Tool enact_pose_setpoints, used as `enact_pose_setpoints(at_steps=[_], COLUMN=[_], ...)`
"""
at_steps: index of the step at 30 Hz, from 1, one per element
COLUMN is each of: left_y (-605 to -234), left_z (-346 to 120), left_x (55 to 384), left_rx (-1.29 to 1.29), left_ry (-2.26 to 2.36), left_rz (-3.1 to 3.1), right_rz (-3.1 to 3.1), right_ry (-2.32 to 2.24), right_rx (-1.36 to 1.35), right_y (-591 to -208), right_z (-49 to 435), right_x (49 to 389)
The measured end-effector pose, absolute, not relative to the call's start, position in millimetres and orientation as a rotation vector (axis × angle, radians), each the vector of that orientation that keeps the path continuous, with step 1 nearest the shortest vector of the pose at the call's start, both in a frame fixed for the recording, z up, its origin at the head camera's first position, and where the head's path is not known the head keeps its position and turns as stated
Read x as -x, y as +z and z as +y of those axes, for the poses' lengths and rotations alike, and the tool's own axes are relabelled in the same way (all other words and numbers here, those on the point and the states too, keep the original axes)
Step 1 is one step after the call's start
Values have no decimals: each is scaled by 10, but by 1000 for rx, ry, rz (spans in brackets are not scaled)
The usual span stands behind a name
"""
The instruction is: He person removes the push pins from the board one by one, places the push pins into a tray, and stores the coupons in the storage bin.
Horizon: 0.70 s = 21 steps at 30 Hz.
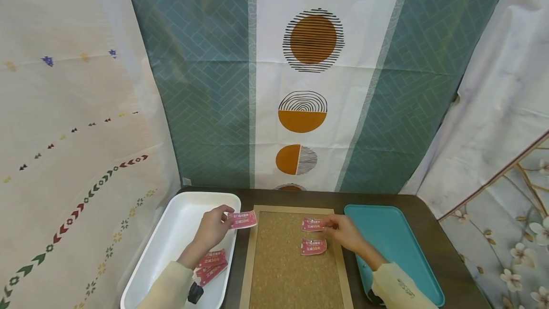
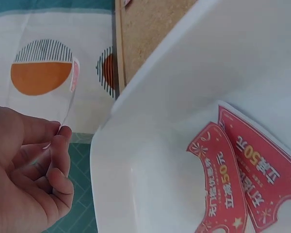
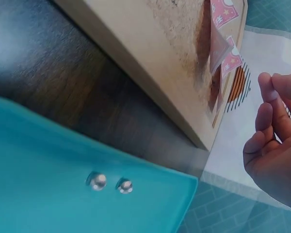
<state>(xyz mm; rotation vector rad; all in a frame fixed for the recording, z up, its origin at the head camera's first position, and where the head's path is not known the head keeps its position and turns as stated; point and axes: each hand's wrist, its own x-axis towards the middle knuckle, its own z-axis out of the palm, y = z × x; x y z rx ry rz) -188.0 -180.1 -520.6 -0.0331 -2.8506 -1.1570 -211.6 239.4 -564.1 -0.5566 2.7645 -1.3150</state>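
Observation:
My left hand (image 1: 213, 228) pinches a red paper coupon (image 1: 242, 220) by its left end, between the white tray and the corkboard (image 1: 296, 275). In the left wrist view this coupon appears almost edge-on beyond the fingertips. Two more red coupons lie on the board, an upper one (image 1: 310, 224) and a lower one (image 1: 313, 247); their ends curl up off the cork in the right wrist view. My right hand (image 1: 343, 232) is at the right end of the upper coupon, thumb and finger drawn together; I cannot tell whether something small is between them.
A white tray (image 1: 147, 252) at the left holds several red coupons (image 2: 262, 170). On the right is a teal tray (image 1: 386, 223) with round silver pieces (image 3: 98, 181) in it. Both trays and the wood-framed board stand on a dark table (image 1: 450, 252), with patterned cloth (image 1: 206, 108) behind.

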Motion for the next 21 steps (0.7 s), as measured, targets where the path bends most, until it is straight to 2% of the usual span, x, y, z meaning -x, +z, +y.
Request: enact_pose_setpoints(at_steps=[12, 21], left_y=[-5275, -5383], left_z=[-2039, -2205], left_x=[1721, 1626], left_rx=[-32, -58], left_ry=[-1150, -1109], left_rz=[-2905, -2937], right_rz=[2793, 2828], right_ry=[-1287, -1254], right_rx=[571, 480], right_y=[-5684, -5763], right_z=[2577, 2719], right_x=[2052, 2018])
